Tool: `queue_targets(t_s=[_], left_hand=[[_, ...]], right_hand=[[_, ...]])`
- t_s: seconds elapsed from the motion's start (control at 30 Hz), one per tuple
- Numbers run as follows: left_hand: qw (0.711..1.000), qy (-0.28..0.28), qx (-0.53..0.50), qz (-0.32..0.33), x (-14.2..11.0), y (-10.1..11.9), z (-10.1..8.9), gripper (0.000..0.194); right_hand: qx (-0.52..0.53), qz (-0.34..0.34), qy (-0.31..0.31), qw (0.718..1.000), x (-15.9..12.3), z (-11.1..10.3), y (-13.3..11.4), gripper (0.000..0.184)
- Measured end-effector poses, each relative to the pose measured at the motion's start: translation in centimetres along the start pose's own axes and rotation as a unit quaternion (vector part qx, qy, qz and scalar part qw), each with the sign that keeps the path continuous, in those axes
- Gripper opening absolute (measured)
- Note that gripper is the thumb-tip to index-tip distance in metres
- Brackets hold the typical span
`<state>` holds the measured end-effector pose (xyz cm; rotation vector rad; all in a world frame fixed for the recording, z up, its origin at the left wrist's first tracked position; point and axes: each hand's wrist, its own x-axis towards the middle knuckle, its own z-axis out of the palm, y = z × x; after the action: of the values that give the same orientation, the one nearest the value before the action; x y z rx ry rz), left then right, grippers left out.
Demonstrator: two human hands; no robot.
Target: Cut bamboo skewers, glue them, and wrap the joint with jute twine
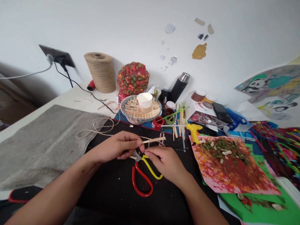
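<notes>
My left hand [119, 145] pinches a thin wooden stick [145, 142] that points to the right. Toward its far end, several turns of brown twine [153, 140] wrap the stick, and a loose strand trails left over the grey cloth. Just below the stick, my right hand [166, 161] is closed, thumb against fingers, at a strand of the twine; the pinch itself is partly hidden. Scissors [133, 178] with one red and one yellow handle lie beneath both hands on the black mat [112, 187]. My hands cover part of the blades.
Grey cloth [47, 147] lies left. Behind stand a twine spool [100, 73], a pebbled ball [133, 78], a woven basket [154, 114] with a paper cup [144, 101], paint jars [158, 122] and a black flask [179, 87]. A yellow glue gun [194, 132] and painted sheet [234, 168] are right.
</notes>
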<state>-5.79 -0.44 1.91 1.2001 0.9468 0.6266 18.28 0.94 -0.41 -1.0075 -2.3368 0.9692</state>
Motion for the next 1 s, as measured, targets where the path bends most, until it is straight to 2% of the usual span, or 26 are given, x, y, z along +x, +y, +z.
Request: queue_targets(t_s=[0.27, 0.33, 0.47, 0.6, 0.77, 1.0], left_hand=[[0.988, 0.062, 0.108, 0.094, 0.4, 0.0, 0.1, 0.035], [0.992, 0.056, 0.083, 0.077, 0.5, -0.2, 0.2, 0.036], [0.999, 0.007, 0.006, 0.034, 0.5, -0.7, 0.5, 0.04], [0.999, 0.0, -0.033, 0.036, 0.5, -0.9, 0.7, 0.038], [0.998, 0.037, -0.038, 0.04, 0.8, -1.1, 0.9, 0.03], [0.997, 0.058, -0.033, 0.026, 1.0, -0.9, 1.2, 0.039]], right_hand=[[-0.046, -0.009, -0.02, 0.999, -0.1, 0.3, 0.3, 0.021], [-0.052, -0.01, -0.018, 0.998, -0.1, 0.3, 0.3, 0.022], [-0.069, -0.012, -0.018, 0.997, -0.1, 0.2, 0.3, 0.024], [-0.074, -0.01, -0.019, 0.997, -0.1, 0.1, 0.2, 0.024], [-0.063, -0.003, -0.024, 0.998, -0.1, 0.3, 0.3, 0.022], [-0.069, -0.004, -0.031, 0.997, -0.1, 0.2, 0.3, 0.021]])
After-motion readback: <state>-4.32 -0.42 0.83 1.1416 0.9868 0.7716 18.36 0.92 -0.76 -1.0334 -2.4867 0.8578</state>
